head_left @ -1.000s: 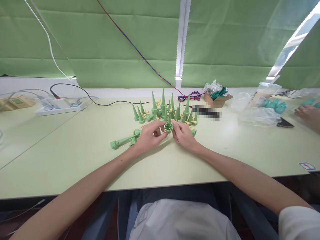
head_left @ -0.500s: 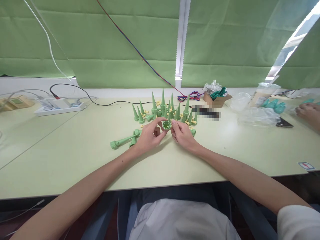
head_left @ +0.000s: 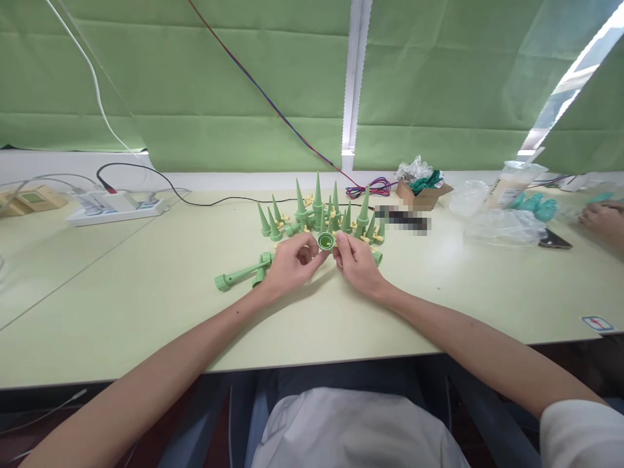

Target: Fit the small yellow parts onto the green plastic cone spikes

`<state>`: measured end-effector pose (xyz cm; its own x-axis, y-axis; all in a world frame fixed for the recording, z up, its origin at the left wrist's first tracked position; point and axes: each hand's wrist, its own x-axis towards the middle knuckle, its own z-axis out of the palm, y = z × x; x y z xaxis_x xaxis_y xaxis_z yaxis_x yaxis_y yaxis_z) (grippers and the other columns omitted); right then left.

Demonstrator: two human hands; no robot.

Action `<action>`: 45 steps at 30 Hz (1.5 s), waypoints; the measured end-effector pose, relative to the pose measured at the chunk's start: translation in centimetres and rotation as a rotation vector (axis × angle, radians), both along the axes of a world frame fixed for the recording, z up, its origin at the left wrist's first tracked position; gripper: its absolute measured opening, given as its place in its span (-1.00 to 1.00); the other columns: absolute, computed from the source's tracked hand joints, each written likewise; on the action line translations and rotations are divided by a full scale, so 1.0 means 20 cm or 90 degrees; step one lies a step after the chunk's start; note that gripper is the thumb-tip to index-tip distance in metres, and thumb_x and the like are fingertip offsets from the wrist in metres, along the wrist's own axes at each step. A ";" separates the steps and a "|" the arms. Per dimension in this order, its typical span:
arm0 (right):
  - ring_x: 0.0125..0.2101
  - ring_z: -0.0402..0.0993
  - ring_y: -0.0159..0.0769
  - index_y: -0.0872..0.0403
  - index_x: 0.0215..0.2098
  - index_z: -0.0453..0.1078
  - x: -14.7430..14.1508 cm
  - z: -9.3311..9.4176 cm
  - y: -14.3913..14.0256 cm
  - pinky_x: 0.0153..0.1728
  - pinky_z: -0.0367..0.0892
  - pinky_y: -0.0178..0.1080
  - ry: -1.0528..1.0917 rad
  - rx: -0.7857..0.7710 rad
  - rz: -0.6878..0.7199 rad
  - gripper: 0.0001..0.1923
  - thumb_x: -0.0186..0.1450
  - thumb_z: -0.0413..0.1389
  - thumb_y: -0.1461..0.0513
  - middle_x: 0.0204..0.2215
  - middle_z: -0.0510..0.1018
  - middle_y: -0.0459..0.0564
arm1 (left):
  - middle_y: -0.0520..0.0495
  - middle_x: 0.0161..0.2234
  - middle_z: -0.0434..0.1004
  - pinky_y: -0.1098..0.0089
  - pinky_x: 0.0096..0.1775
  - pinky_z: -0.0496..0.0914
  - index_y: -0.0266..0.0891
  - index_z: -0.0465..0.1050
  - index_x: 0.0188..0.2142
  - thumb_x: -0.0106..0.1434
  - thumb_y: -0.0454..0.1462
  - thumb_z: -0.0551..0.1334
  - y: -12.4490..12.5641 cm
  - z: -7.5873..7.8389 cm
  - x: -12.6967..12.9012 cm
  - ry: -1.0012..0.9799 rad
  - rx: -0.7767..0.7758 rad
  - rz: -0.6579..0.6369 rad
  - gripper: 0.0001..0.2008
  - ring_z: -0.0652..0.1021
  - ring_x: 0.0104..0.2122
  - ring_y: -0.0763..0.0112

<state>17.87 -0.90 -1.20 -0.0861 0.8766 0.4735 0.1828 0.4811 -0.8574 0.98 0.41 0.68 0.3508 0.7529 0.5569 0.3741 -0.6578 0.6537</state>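
Bright, even daylight glows through green blinds; shadows are soft, and edges bend with wide-angle distortion.

No writing can be read anywhere. A small sticker at the right edge of the counter bears a red mark inside a blue border — its shape is too small to make out. The label on the clear bottle at the far right is a blur of pale print, and a patch beside the cardboard box is pixelated — unreadable.
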 end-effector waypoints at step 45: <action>-0.59 0.10 -0.39 0.01 -0.48 0.04 0.03 -0.03 0.03 -0.54 0.06 -0.27 -0.085 0.044 0.019 -0.57 0.47 -0.17 -0.03 -0.60 0.14 -0.17 | -0.03 -0.31 0.35 0.47 -0.61 0.30 -0.29 0.43 -0.37 0.27 -0.10 0.27 0.03 0.02 -0.04 -0.020 -0.179 -0.190 -0.73 0.41 -0.63 0.61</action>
